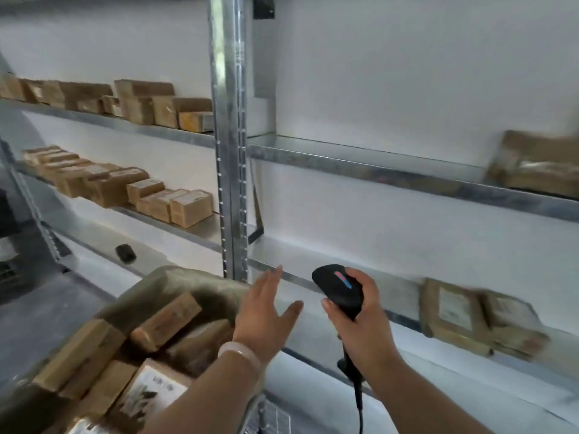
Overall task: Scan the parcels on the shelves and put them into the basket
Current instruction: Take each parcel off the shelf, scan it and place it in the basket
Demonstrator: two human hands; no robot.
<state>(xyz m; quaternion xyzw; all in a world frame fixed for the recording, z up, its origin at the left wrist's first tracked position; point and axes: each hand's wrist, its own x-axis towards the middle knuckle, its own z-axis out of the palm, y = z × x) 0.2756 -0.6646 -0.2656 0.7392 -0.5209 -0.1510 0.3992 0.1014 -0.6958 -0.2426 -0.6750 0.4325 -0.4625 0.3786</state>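
The left grip (266, 311) is wide and empty; the right grip (363, 321) holds the scanner (336, 286). Risk: a one-handed pull may tip the parcels (454, 311) off the shelf (313, 255), missing the basket (188, 274).

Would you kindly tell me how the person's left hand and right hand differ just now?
The left hand is open and holds nothing; the right hand grips a black handheld scanner. The left hand is by the rim of the grey fabric basket, with a pale wristband; the right hand's wrist is bare. Both are raised before the silver metal shelf.

Head-worn view down onto shelves (376, 170)
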